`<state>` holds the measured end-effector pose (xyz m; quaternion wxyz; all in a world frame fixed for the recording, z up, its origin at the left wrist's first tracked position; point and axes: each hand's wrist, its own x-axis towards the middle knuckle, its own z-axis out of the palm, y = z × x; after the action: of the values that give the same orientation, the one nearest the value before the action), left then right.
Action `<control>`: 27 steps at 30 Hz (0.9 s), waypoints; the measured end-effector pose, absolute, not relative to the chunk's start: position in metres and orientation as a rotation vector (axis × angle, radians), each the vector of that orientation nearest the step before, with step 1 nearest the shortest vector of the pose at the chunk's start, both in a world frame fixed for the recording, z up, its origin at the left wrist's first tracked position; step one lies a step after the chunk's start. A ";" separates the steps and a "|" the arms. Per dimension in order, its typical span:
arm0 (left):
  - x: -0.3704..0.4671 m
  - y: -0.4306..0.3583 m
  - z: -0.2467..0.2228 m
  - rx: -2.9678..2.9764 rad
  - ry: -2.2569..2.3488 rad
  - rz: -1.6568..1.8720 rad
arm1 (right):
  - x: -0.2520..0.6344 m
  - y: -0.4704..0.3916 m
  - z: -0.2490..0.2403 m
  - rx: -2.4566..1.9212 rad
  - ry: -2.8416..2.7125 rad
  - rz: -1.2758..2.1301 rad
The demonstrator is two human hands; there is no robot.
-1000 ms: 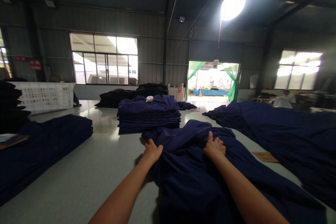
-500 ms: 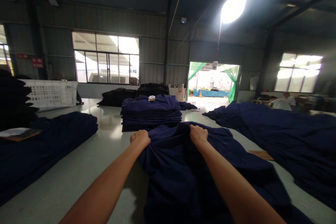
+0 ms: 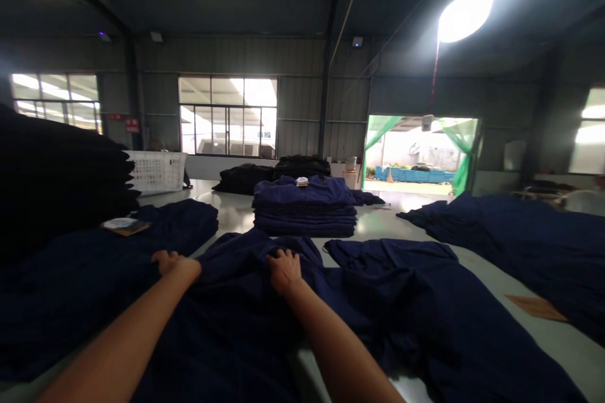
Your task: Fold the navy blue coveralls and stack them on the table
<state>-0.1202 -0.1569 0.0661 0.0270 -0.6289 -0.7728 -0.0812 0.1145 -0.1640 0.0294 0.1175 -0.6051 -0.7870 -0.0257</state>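
Note:
A loose navy garment (image 3: 227, 315) is spread in front of me, its exact kind hard to make out in the folds. At its left edge, my left hand (image 3: 177, 264) is closed on the cloth, fingers partly hidden. My right hand (image 3: 286, 271) grips the garment near its middle, with fingers curled over the fabric. Another navy garment (image 3: 425, 289) lies rumpled to the right of it, touching it. Just beyond my hands stands a neat stack of folded navy garments (image 3: 305, 208) with a white label on top.
Folded navy clothes (image 3: 184, 223) and a tall dark pile (image 3: 57, 182) line the left side. Behind them sits a white plastic basket (image 3: 158, 170). A navy heap (image 3: 524, 233) covers the table's right, beside a brown card (image 3: 536, 307). Black clothes (image 3: 248, 176) lie farther back.
Both hands have moved left, drawing the navy garment with them and exposing the other one on the right. My view has turned a little to the left.

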 end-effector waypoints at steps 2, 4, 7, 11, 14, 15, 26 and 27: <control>-0.122 -0.161 0.051 -1.945 -2.389 -0.140 | 0.101 -0.166 0.014 -1.660 -2.392 -0.079; -0.119 -0.159 0.036 -2.027 -2.376 -0.024 | 0.100 -0.165 -0.002 -1.609 -2.429 -0.027; -0.106 -0.154 0.018 -2.099 -2.456 0.036 | 0.121 -0.158 -0.019 -1.639 -2.402 0.062; -0.069 -0.151 0.015 -2.168 -2.577 -0.004 | 0.184 -0.147 -0.023 -1.732 -2.408 0.048; -0.025 -0.150 0.017 -2.301 -2.516 0.069 | 0.244 -0.143 -0.020 -1.838 -2.388 0.033; -0.009 -0.149 0.015 -2.325 -2.458 0.080 | 0.264 -0.143 -0.020 -1.865 -2.366 0.007; 0.096 -0.135 -0.036 -2.530 -2.021 -0.409 | 0.391 -0.161 -0.029 -2.380 -1.907 -0.204; 0.096 -0.134 -0.036 -2.543 -2.017 -0.392 | 0.390 -0.161 -0.027 -2.413 -1.878 -0.169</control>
<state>0.0958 -0.1342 -0.0361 -0.0638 -0.7763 -0.6156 -0.1195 0.3903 -0.1611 -0.0266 0.0396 -0.7874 -0.6127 -0.0552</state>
